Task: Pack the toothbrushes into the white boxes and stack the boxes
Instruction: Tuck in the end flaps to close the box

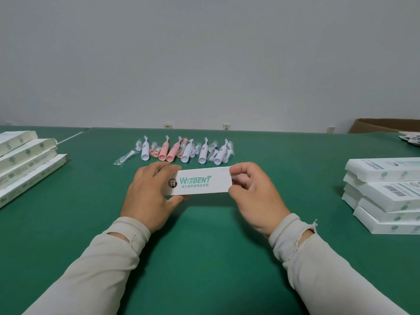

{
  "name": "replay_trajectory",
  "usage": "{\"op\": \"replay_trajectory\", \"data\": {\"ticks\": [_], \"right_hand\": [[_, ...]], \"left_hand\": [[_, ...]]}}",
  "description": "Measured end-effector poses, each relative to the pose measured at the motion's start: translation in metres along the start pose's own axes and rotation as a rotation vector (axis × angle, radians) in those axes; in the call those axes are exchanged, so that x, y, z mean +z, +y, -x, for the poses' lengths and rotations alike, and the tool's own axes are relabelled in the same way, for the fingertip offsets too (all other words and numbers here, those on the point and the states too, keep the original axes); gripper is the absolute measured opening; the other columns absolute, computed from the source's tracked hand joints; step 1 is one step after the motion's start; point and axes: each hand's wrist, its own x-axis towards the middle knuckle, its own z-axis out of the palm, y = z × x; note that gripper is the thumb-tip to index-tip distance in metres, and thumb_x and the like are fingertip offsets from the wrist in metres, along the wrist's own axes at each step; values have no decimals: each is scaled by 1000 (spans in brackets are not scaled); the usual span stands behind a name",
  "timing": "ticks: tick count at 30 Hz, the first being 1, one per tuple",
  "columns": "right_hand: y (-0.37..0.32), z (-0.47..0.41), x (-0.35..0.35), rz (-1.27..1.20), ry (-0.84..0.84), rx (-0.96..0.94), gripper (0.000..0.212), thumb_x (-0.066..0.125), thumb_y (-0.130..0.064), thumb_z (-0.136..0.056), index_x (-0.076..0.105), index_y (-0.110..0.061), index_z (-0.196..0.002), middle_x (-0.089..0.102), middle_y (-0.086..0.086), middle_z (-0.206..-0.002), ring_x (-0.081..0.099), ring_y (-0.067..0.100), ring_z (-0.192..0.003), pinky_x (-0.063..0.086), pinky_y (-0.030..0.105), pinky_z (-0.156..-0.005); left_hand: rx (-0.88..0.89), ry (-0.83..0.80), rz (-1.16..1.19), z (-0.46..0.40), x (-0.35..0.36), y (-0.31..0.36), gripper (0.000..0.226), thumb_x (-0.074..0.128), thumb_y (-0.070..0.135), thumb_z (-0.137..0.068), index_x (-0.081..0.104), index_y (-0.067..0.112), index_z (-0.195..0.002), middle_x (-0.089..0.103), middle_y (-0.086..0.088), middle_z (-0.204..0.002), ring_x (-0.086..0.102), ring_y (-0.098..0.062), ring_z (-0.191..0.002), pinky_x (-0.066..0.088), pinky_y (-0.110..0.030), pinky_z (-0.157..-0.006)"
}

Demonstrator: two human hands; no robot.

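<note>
I have a flat white cardboard box printed with a green logo point(200, 181) held just above the green felt-covered desk point(204, 246), roughly at its middle, my left hand point(150, 192) gripping its left end with thumb under and fingers over, and my right hand point(252, 189) pinching its right end, where I judge the flap sits. Whether that end is open or tucked I cannot tell, since my fingers cover it. Toward the far edge lies a row of white and pink plastic electric toothbrush handles with bagged brush heads point(181, 151), well apart from the box. A leaning pile of long white boxes point(25, 160) rests by the left edge, and a neater stack of white boxes point(386, 196) by the right edge. My worry is the flap: if I pinch too hard, the thin card may crease or tear. If the box tilts while an end is open, anything inside could slide out. Reaching over for a handle, my sleeve could sweep the loose bagged heads, and the right stack looks staggered enough to shift when I add to it.
</note>
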Motion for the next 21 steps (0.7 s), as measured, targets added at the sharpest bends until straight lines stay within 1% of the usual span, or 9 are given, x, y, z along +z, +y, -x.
{"op": "replay_trajectory", "data": {"ticks": [2, 4, 7, 8, 10, 13, 15, 17, 21], "right_hand": [[1, -4, -1, -59, -24, 31, 34, 51, 11, -86, 57, -18, -101, 76, -3, -94, 71, 15, -90, 55, 28, -79], [2, -8, -8, -19, 77, -19, 32, 56, 9, -85, 59, -21, -94, 75, -3, -95, 72, 17, -90, 57, 36, -82], [1, -10, -28, 209, 245, -154, 24, 56, -12, -79, 57, -32, -92, 69, -17, -93, 68, 5, -74, 53, 27, -70], [1, -10, -34, 357, 217, -203, 30, 54, -18, -76, 56, -36, -100, 64, -22, -99, 63, 1, -78, 50, 25, -73], [3, -8, -42, 618, 14, -240, 60, 55, -25, -76, 44, -49, -130, 50, -26, -122, 54, -4, -101, 44, 22, -88], [6, -7, -41, 763, -209, -215, 84, 62, -25, -82, 19, -52, -149, 32, -20, -148, 47, 5, -112, 39, 25, -101], [6, -9, -40, 777, -159, -256, 73, 64, -23, -88, 29, -46, -148, 40, -15, -144, 49, 6, -115, 42, 29, -105], [4, -9, -42, 771, -77, -290, 51, 65, -24, -91, 47, -38, -137, 49, -15, -130, 54, 4, -107, 47, 32, -101], [3, -7, -39, 722, -16, -371, 24, 65, -21, -94, 69, -25, -118, 57, -11, -111, 56, 4, -94, 45, 22, -94]], "left_hand": [[-8, -7, 2, 0, 1, -2, 64, 86, 27, -70, 61, 26, -129, 55, 5, -130, 43, -27, -120, 37, -41, -103], [-19, -11, 20, 0, 3, -3, 64, 86, 32, -71, 60, 28, -129, 53, 7, -130, 41, -24, -120, 36, -37, -102], [-45, -11, 51, 0, 4, -6, 64, 84, 38, -72, 59, 29, -130, 51, 8, -129, 39, -20, -120, 31, -30, -99], [-51, -15, 59, -1, 4, -8, 63, 83, 38, -72, 59, 29, -130, 52, 8, -129, 39, -20, -121, 30, -29, -99], [-49, -28, 68, -1, 4, -10, 62, 83, 39, -72, 60, 30, -128, 53, 8, -129, 41, -20, -124, 28, -27, -99], [-27, -41, 77, -1, 4, -12, 61, 85, 37, -71, 60, 32, -126, 54, 9, -127, 42, -19, -123, 25, -24, -97], [-19, -51, 83, 0, 5, -12, 60, 85, 36, -69, 60, 33, -124, 54, 10, -127, 43, -20, -123, 26, -24, -97], [-21, -54, 93, 0, 5, -12, 61, 85, 37, -69, 60, 33, -124, 54, 10, -127, 43, -19, -123, 27, -25, -97], [-16, -48, 111, 0, 6, -12, 62, 85, 38, -69, 60, 31, -126, 54, 10, -126, 43, -19, -122, 25, -22, -96]]}}
